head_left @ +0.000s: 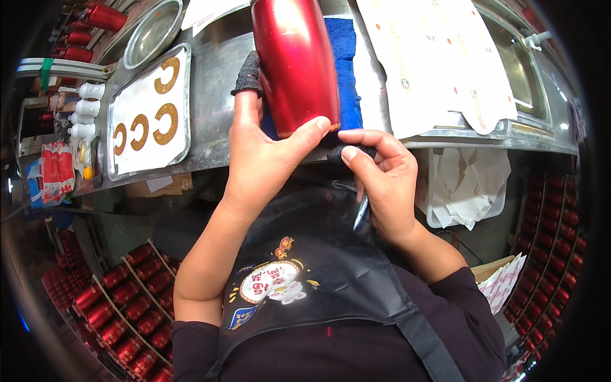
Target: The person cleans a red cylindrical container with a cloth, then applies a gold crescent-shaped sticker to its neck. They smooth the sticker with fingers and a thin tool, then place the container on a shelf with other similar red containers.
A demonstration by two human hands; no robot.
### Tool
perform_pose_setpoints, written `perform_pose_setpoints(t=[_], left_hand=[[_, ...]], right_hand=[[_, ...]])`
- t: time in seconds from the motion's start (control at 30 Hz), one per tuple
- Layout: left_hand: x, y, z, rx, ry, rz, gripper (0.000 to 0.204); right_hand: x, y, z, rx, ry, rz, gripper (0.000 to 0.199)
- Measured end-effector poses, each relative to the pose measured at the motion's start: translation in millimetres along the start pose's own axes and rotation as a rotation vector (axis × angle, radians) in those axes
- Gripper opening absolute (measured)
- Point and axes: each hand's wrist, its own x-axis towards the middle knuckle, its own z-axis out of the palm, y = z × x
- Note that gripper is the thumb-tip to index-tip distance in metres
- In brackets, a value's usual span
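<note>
A glossy red, rounded vessel leans away from me over a blue towel at the table's near edge. My left hand grips it from the left, with the thumb along its near rim and a black cover on one finger. My right hand is closed beside that rim, thumb and index finger close together, the index fingertip at or very near the rim. A slim, pointed grey tool sticks out below the right hand; its exact kind is unclear.
Left on the metal table, a tray holds several gold C-shaped pieces, with a metal bowl behind. White printed sheets lie right. Below them stands a white bin with paper. Racks of red vessels flank me.
</note>
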Motion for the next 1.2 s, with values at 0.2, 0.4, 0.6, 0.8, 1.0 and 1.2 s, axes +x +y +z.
perform_pose_setpoints(t=[0.2, 0.4, 0.6, 0.8, 1.0, 1.2], left_hand=[[-1, -2, 1, -0.060, -0.003, 0.021, 0.080], [-2, -1, -1, -0.033, -0.014, -0.004, 0.087], [-1, -1, -2, -0.029, -0.026, 0.017, 0.087], [-2, -1, -2, -0.031, -0.030, -0.005, 0.086], [-2, 0, -1, -0.016, -0.021, 0.000, 0.085], [-2, -3, 0, -0.027, 0.002, 0.047, 0.069]], right_hand=[[19, 0, -1, 0.100, -0.064, 0.078, 0.022], [24, 5, -3, 0.113, -0.083, 0.055, 0.024], [25, 8, -5, 0.136, -0.093, 0.065, 0.024], [25, 4, -5, 0.137, -0.114, 0.087, 0.024], [24, 4, -3, 0.144, -0.095, 0.079, 0.023], [23, 4, -4, 0.107, -0.101, 0.068, 0.024]])
